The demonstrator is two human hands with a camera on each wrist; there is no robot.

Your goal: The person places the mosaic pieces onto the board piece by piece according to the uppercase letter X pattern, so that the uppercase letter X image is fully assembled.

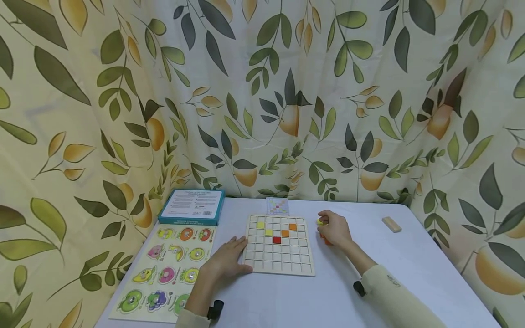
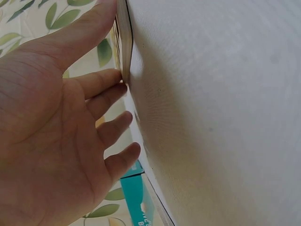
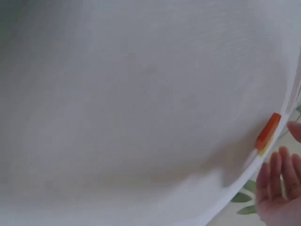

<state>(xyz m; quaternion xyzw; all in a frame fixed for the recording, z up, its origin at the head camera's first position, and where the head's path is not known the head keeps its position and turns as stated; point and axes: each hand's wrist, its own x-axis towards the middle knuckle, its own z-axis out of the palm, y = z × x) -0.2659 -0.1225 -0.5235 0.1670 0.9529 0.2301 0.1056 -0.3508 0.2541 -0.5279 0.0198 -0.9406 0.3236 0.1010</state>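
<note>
over on the far left of the table there's a fruit puzzle with a teal box behind it. next the left hand, fingers flat and spread, pressing the left edge of the wooden grid board, gripping nothing. the board's got yellow, orange and red tiles in it (a small pattern card stands behind). just right, the right hand curls over loose tiles, a yellow piece at its fingertips, though i can't tell if it's actually pinched. a wooden block sits far right.

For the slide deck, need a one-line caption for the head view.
Left hand rests flat against the grid board edge while the right hand reaches over coloured tiles beside it.
</note>
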